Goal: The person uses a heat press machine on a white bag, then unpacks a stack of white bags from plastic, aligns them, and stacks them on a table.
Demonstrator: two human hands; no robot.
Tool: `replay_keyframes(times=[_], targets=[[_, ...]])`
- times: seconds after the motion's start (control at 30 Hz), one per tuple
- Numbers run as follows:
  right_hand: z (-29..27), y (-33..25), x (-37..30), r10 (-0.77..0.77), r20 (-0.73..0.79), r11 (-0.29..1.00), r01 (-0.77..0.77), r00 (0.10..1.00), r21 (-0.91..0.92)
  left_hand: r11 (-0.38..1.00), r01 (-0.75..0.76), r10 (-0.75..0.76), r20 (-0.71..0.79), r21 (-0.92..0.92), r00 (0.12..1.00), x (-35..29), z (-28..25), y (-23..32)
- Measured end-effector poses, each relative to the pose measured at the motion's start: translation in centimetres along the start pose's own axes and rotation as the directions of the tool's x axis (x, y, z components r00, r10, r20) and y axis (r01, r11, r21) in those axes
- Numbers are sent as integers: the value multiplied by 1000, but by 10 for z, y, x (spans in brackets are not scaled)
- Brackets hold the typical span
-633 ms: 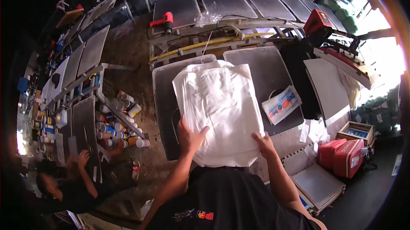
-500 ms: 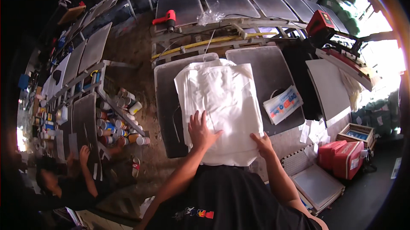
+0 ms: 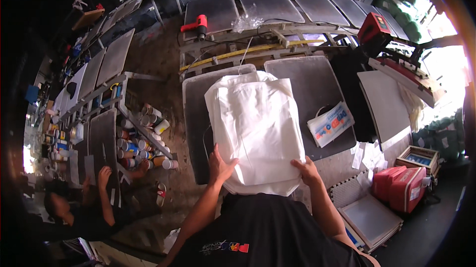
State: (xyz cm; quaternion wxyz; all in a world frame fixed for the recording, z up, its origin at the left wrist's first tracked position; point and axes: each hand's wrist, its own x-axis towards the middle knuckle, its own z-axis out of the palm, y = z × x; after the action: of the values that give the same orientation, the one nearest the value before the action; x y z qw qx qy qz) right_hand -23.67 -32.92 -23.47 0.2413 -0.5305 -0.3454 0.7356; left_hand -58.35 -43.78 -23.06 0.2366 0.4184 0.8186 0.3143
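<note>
A stack of white cloth pieces, soft and creased on top, lies in front of me across two dark flat boards. My left hand grips its near left edge, thumb on top and fingers along the side. At the near right edge my right hand holds the cloth the same way, with the fingers partly hidden beneath. The stack's near end reaches my black shirt. On the right board rests a folded white piece with blue and red print. The left board shows beside the stack.
A red heat gun and crumpled clear plastic sit beyond the boards. To the right are a red heat-press machine, red cases and stacked framed panels. Paint jars crowd the left, near another person.
My left hand has slid back from the top of the cloth to its near left edge. My right hand keeps its grip, and the top layer lies differently creased.
</note>
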Motion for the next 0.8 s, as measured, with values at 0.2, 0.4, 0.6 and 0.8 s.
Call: replay_keyframes(times=[0.2,0.4,0.6,0.8], targets=[[6,-69,-3,172,221,983,-182,960,29,968,245,-231,176,-60,957,9,-17,5],[40,-81,13,8,213,990,21,977,-136,865,392,-326,242,-313,914,-9,-24,14],[127,-168,-53,-254,472,605,519,844,-603,617,506,-278,434,-603,857,-14,-30,-36],[175,-204,-99,-201,799,647,689,567,-326,447,392,-264,300,-804,917,-29,-59,-26]])
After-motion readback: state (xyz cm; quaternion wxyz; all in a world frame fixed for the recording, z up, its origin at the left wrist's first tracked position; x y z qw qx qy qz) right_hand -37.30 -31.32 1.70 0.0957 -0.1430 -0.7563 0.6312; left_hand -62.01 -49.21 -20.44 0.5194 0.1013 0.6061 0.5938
